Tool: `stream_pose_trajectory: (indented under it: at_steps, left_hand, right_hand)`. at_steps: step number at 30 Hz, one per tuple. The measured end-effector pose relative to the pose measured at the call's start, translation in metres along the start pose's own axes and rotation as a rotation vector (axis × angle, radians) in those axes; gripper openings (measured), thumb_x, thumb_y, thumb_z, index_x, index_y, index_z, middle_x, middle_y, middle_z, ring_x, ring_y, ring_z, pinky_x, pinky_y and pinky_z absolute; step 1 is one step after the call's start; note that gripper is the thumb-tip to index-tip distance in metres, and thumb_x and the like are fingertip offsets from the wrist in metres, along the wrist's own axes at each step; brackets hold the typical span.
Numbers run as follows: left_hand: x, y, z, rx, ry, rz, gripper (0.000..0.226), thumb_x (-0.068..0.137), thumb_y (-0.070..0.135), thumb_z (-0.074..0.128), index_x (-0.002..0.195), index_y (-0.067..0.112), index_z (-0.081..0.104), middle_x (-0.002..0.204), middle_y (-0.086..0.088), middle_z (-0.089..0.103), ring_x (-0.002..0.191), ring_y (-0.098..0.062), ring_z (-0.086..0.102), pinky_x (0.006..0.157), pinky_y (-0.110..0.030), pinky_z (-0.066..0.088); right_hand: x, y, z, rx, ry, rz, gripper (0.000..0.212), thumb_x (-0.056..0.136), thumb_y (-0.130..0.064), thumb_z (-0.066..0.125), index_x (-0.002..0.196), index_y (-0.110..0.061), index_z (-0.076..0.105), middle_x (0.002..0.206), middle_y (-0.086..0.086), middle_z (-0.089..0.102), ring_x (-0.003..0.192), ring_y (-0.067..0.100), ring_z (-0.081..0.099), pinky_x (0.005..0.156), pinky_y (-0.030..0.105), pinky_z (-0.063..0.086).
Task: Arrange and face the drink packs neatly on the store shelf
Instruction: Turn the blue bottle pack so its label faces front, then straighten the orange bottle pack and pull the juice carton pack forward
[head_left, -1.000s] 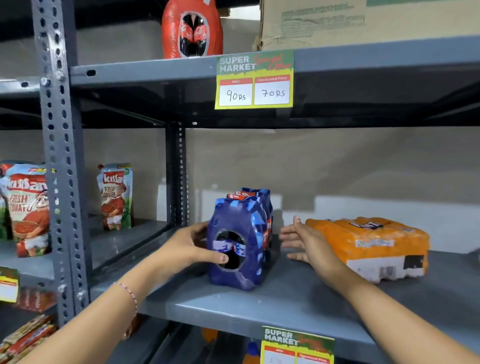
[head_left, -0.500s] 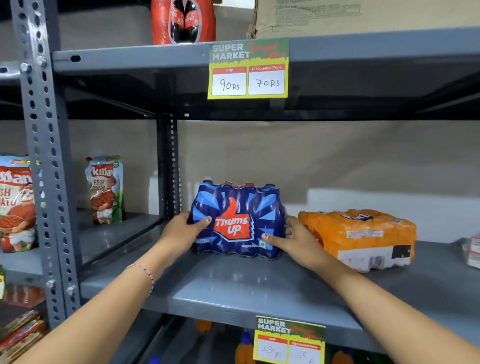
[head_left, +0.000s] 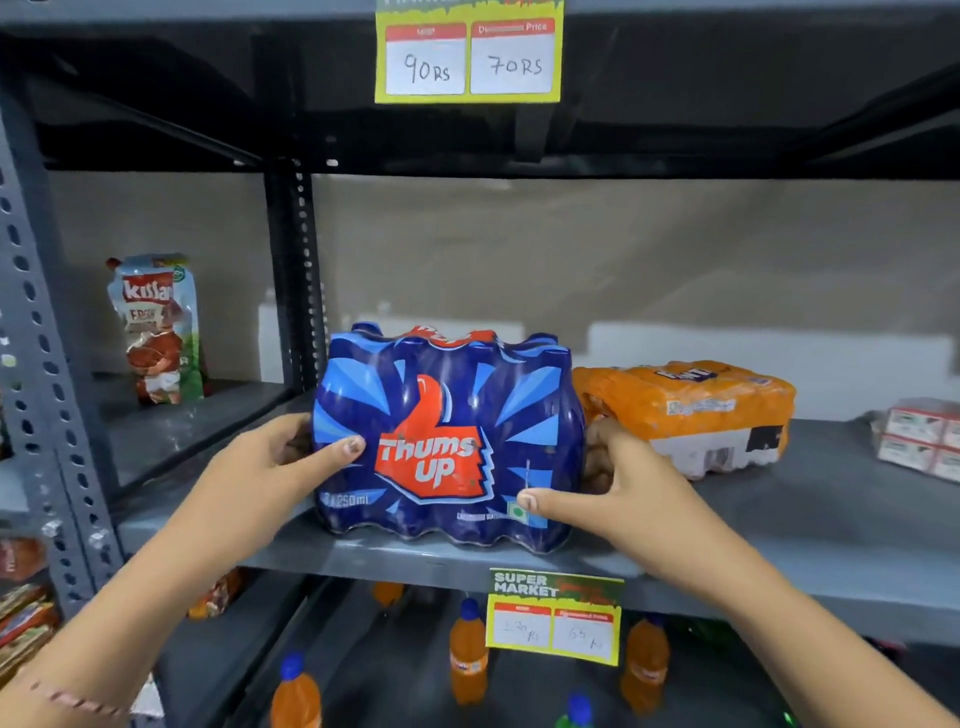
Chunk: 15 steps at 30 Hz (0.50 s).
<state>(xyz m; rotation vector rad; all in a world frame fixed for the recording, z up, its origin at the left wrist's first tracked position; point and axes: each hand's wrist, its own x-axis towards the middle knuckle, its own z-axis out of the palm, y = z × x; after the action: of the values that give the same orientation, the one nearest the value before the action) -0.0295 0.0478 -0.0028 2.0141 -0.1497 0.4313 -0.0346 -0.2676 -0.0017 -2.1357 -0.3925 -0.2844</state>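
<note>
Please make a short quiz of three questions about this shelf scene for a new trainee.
1. True or false: the logo of the blue pack faces the camera.
2. Which hands touch it? A) left hand only B) right hand only C) both
3. Fill in: the orange pack lies on the blue pack's ____ side.

Key: 1 true; 2 C; 3 right

Both bare forearms reach forward. The left hand (head_left: 270, 462) and right hand (head_left: 613, 488) curl inward facing each other, thumbs laid across the front, fingers wrapped behind.
</note>
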Motion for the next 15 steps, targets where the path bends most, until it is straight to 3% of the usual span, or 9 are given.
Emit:
stream_pose_trajectory:
  at_steps: [2, 3, 5, 7, 9, 11, 13, 14, 15]
  left_hand:
    - [-0.004, 0.004, 0.008, 0.016, 0.061, 0.034, 0.056, 0.063, 0.064, 0.068, 0.114, 0.042, 0.064, 0.100, 0.028, 0.077, 0.094, 0.004, 0.073, 0.081, -0.030, 0.056]
    - [-0.007, 0.008, 0.016, 0.043, 0.142, 0.085, 0.063, 0.069, 0.059, 0.067, 0.126, 0.035, 0.062, 0.117, 0.019, 0.074, 0.109, -0.004, 0.069, 0.093, -0.038, 0.055]
    - [-0.025, 0.021, 0.030, 0.038, 0.366, 0.245, 0.066, 0.083, 0.041, 0.065, 0.144, 0.018, 0.051, 0.143, 0.005, 0.057, 0.131, -0.015, 0.056, 0.108, -0.048, 0.044]
    - [-0.045, 0.039, 0.049, -0.122, 0.473, 0.492, 0.046, 0.098, 0.018, 0.061, 0.142, 0.005, 0.051, 0.141, -0.008, 0.058, 0.130, -0.020, 0.057, 0.109, -0.042, 0.045]
    - [-0.054, 0.070, 0.082, -0.161, 0.408, 0.638, 0.029, 0.099, 0.008, 0.055, 0.127, 0.001, 0.060, 0.123, -0.010, 0.070, 0.116, -0.017, 0.067, 0.101, -0.030, 0.050]
    - [-0.045, 0.102, 0.123, -0.267, 0.145, 0.531, 0.017, 0.096, 0.004, 0.055, 0.108, 0.001, 0.067, 0.098, -0.004, 0.079, 0.095, -0.006, 0.074, 0.099, -0.030, 0.052]
    - [-0.031, 0.132, 0.172, -0.239, 0.006, 0.365, 0.018, 0.094, 0.006, 0.058, 0.105, 0.015, 0.069, 0.093, 0.003, 0.079, 0.089, -0.001, 0.073, 0.095, -0.029, 0.054]
    - [-0.021, 0.142, 0.193, -0.180, -0.006, 0.338, 0.019, 0.094, 0.012, 0.059, 0.108, 0.021, 0.068, 0.100, 0.005, 0.077, 0.094, -0.004, 0.072, 0.090, -0.027, 0.055]
    - [-0.011, 0.151, 0.211, -0.130, -0.005, 0.276, 0.020, 0.094, 0.019, 0.059, 0.112, 0.026, 0.066, 0.108, 0.004, 0.075, 0.100, -0.010, 0.071, 0.089, -0.029, 0.055]
  right_hand:
    - [0.001, -0.012, -0.016, 0.004, -0.084, 0.015, 0.071, 0.050, -0.073, 0.083, 0.107, -0.039, 0.059, 0.100, -0.011, 0.077, 0.086, -0.001, 0.073, 0.074, 0.025, 0.061]
    - [0.006, -0.015, -0.030, 0.019, -0.045, 0.021, 0.070, 0.047, -0.078, 0.080, 0.102, -0.038, 0.063, 0.093, -0.005, 0.078, 0.075, 0.004, 0.075, 0.067, 0.027, 0.061]
    - [0.031, -0.009, -0.070, 0.007, 0.229, -0.005, 0.058, 0.057, -0.082, 0.069, 0.088, -0.032, 0.069, 0.077, 0.004, 0.079, 0.062, 0.022, 0.074, 0.062, 0.041, 0.061]
    - [0.067, 0.008, -0.119, -0.158, 0.511, 0.007, 0.054, 0.074, -0.077, 0.053, 0.081, -0.025, 0.067, 0.076, 0.002, 0.078, 0.073, 0.029, 0.073, 0.071, 0.044, 0.057]
    - [0.104, 0.036, -0.166, -0.374, 0.593, 0.132, 0.050, 0.085, -0.066, 0.047, 0.081, -0.017, 0.061, 0.091, 0.007, 0.075, 0.094, 0.036, 0.068, 0.075, 0.040, 0.047]
    - [0.134, 0.069, -0.195, -0.540, 0.480, 0.329, 0.052, 0.092, -0.059, 0.047, 0.096, -0.011, 0.066, 0.112, 0.020, 0.068, 0.114, 0.041, 0.062, 0.083, 0.040, 0.047]
    - [0.148, 0.103, -0.205, -0.525, 0.284, 0.463, 0.065, 0.093, -0.061, 0.050, 0.123, -0.005, 0.065, 0.139, 0.021, 0.060, 0.119, 0.039, 0.061, 0.093, 0.041, 0.049]
    - [0.148, 0.115, -0.204, -0.431, 0.191, 0.495, 0.060, 0.092, -0.061, 0.054, 0.119, -0.010, 0.068, 0.140, 0.018, 0.061, 0.107, 0.033, 0.066, 0.089, 0.038, 0.050]
    - [0.148, 0.125, -0.202, -0.307, 0.127, 0.496, 0.047, 0.090, -0.061, 0.058, 0.102, -0.017, 0.072, 0.132, 0.014, 0.067, 0.090, 0.024, 0.068, 0.082, 0.035, 0.050]
